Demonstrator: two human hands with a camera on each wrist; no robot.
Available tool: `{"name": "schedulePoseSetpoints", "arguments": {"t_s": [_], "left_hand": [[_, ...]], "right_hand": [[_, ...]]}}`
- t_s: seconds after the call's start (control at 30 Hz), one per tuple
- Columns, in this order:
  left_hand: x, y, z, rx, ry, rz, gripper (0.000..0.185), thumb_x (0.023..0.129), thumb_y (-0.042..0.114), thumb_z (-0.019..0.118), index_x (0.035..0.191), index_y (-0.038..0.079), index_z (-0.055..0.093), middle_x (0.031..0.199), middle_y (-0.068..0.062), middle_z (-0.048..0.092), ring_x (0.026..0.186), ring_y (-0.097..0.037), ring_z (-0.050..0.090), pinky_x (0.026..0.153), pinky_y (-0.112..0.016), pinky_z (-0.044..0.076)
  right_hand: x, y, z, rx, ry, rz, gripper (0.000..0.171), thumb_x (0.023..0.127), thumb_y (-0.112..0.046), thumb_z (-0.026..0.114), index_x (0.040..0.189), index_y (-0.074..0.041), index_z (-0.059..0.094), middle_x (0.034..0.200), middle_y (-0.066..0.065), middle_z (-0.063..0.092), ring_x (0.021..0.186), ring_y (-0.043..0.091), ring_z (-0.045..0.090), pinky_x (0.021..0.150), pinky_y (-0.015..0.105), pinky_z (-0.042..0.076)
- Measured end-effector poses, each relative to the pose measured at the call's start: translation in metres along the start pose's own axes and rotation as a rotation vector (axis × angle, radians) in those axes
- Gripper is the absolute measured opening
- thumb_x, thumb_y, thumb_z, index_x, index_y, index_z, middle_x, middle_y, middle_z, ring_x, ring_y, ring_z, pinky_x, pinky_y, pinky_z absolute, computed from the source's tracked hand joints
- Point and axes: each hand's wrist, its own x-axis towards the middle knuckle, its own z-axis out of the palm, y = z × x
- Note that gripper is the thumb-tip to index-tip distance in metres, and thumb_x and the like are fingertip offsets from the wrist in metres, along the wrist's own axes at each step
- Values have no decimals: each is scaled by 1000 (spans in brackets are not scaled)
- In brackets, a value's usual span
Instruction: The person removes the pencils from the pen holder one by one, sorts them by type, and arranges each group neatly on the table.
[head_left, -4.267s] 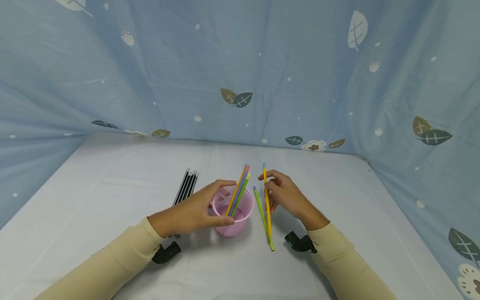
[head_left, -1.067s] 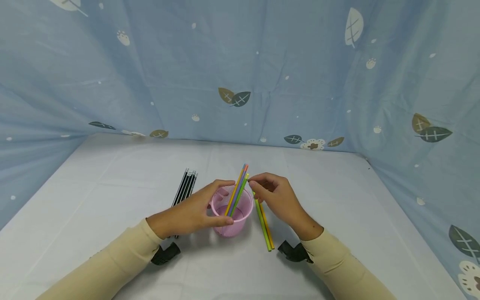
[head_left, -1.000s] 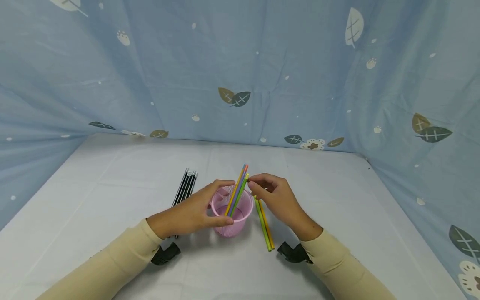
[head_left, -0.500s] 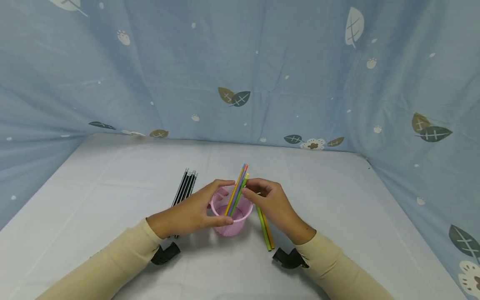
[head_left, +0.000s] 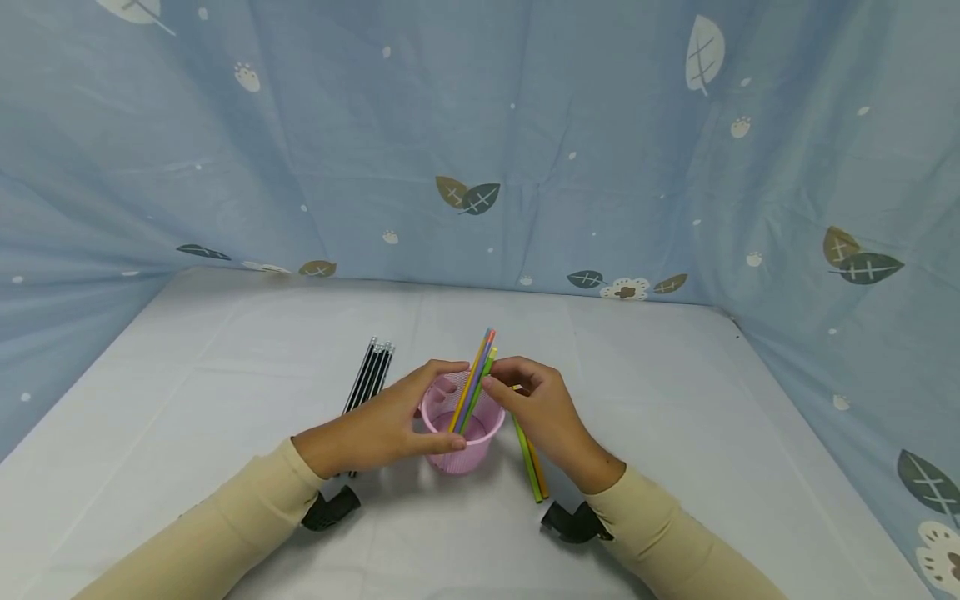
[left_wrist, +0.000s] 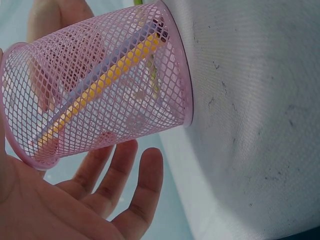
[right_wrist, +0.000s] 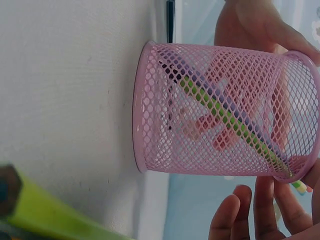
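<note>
A pink mesh pencil cup (head_left: 461, 458) stands upright on the white table. My left hand (head_left: 386, 421) holds it by the side, thumb across the near rim and index finger along the far rim. A yellow pencil (head_left: 467, 398), a purple pencil (right_wrist: 220, 105) and a green pencil (head_left: 480, 387) lean together in the cup. At the right rim, thumb and index finger of my right hand (head_left: 543, 408) pinch the green pencil near its upper part; the exact contact is partly hidden. Below that hand, a light-green pencil (head_left: 527, 458) and an orange-yellow pencil (head_left: 539, 477) lie side by side.
A bundle of several black pencils (head_left: 371, 371) with silvery ends lies left of the cup, partly behind the left hand. Blue leaf-print cloth (head_left: 480, 125) hangs behind the white table (head_left: 637, 350). Black wrist mounts (head_left: 330, 508) sit under both cuffs.
The right hand earlier held the orange-yellow pencil, which now lies beside the light-green one. That hand has moved left to the green pencil at the cup's rim. The left hand has stayed.
</note>
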Motion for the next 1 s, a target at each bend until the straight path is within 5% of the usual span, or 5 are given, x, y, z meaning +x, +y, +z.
{"name": "schedulePoseSetpoints", "arguments": {"t_s": [0.83, 1.0], "left_hand": [[0, -1, 0, 23, -1, -36, 83, 86, 49, 76, 151, 44, 24, 142, 1, 47, 134, -21, 50, 105, -46, 49], [-1, -1, 0, 33, -1, -30, 82, 87, 48, 75, 152, 40, 24, 142, -2, 48, 133, -22, 51, 104, -47, 49]], "right_hand": [[-1, -4, -4, 14, -4, -77, 14, 94, -19, 70, 100, -6, 70, 103, 10, 67, 92, 21, 64, 77, 26, 56], [-2, -6, -5, 2, -9, -92, 15, 94, -19, 70, 102, -6, 70, 104, 11, 66, 91, 32, 67, 77, 26, 58]]}}
